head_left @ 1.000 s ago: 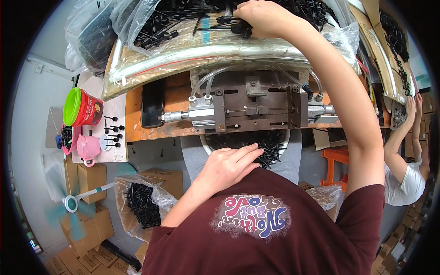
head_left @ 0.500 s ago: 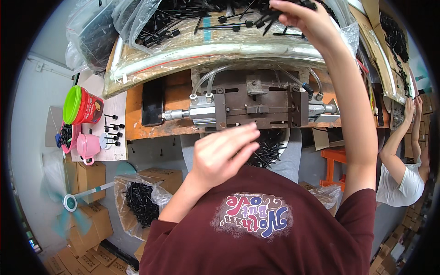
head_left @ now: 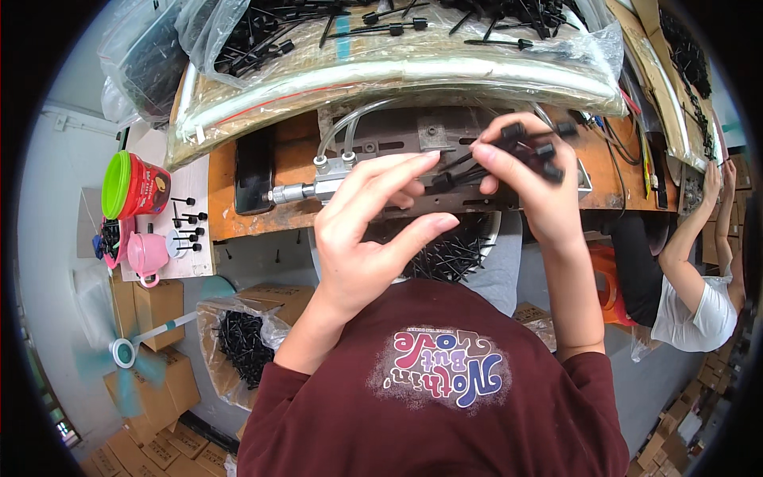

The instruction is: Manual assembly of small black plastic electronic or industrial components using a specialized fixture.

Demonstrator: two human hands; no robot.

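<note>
Head view, right fingers (head_left: 509, 168) clasping blurred black rods (head_left: 514, 133), left fingers (head_left: 397, 171) spread, metal fixture (head_left: 397, 135) partly hidden

A splayed bundle of slender black rods with thick cylindrical heads (head_left: 544, 150) is held aloft, slightly blurred, right of upper centre; several heads point right, at least one left.

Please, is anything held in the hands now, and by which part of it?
The right hand holds a bunch of black knobbed rods, seemingly by their thin part; the exact spot is blurred. The left hand is open, holding nothing visible.
</note>
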